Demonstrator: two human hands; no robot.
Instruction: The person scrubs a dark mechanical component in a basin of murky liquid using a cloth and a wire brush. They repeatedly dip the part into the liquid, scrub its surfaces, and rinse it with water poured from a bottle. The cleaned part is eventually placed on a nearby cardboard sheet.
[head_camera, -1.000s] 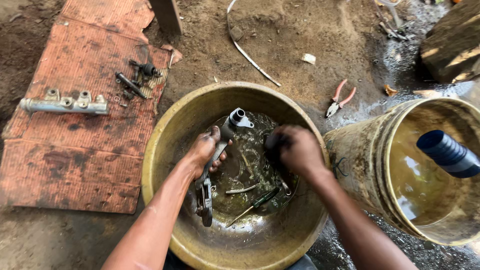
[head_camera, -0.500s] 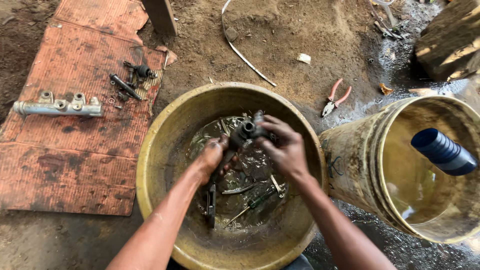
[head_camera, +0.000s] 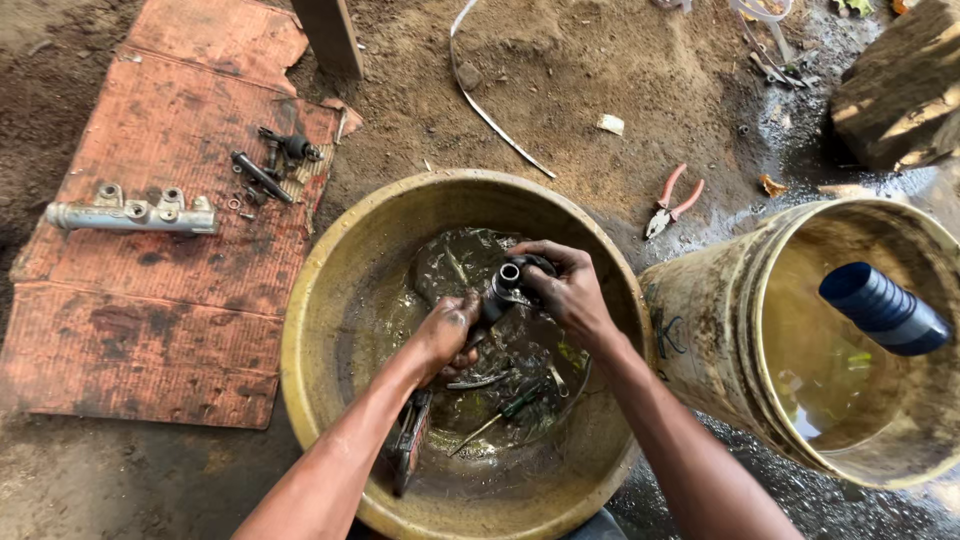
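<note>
Head view looks down into a wide yellow basin (head_camera: 330, 300) of dark oily liquid, where both hands work one dark metal cylinder part (head_camera: 503, 285). Left hand (head_camera: 447, 335) has its fingers wrapped around the part's lower end; right hand (head_camera: 565, 290) has its fingers curled over the upper end. A screwdriver (head_camera: 490, 420) lies submerged below them. Red-handled pliers (head_camera: 672, 200) rest on the dirt nearby.

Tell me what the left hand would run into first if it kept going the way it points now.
The left hand points up and to the right, and its fingers already touch the dark metal cylinder part that the right hand grips. Past that, probably the right hand itself, though depth is unclear.
</note>
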